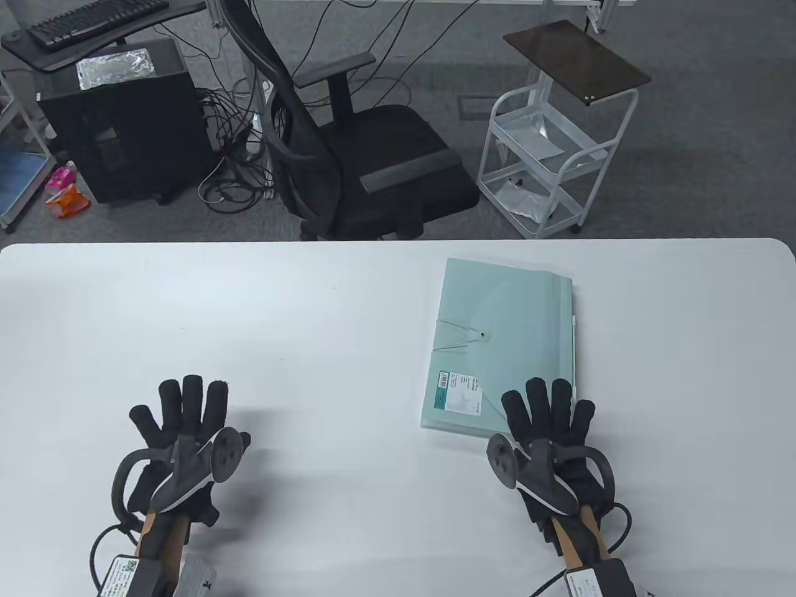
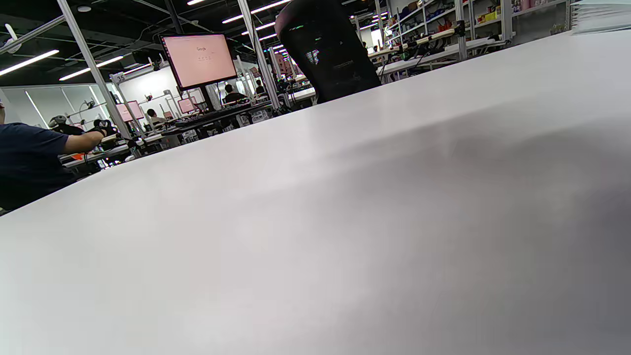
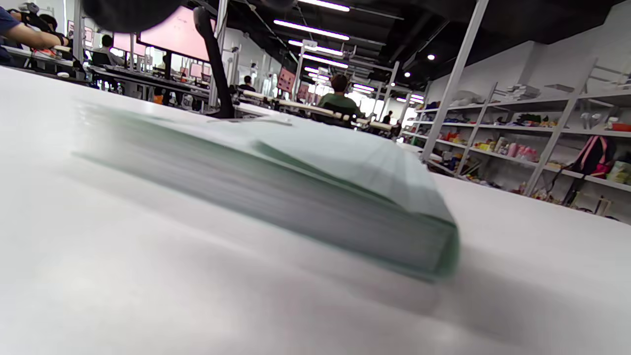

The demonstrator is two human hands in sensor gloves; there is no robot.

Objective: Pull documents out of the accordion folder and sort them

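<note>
A pale green accordion folder lies closed on the white table, right of centre, its flap held by an elastic cord over a button. Its thick edge fills the right wrist view. My right hand is spread open with fingers extended, its fingertips over the folder's near right corner. My left hand is spread open and empty above the bare table at the left, far from the folder. No fingers show in the left wrist view; a dark blur at the top left of the right wrist view may be a finger.
Beyond the table's far edge stand a black office chair, a white wire cart and a black computer tower. The folder's corner shows at the top right of the left wrist view.
</note>
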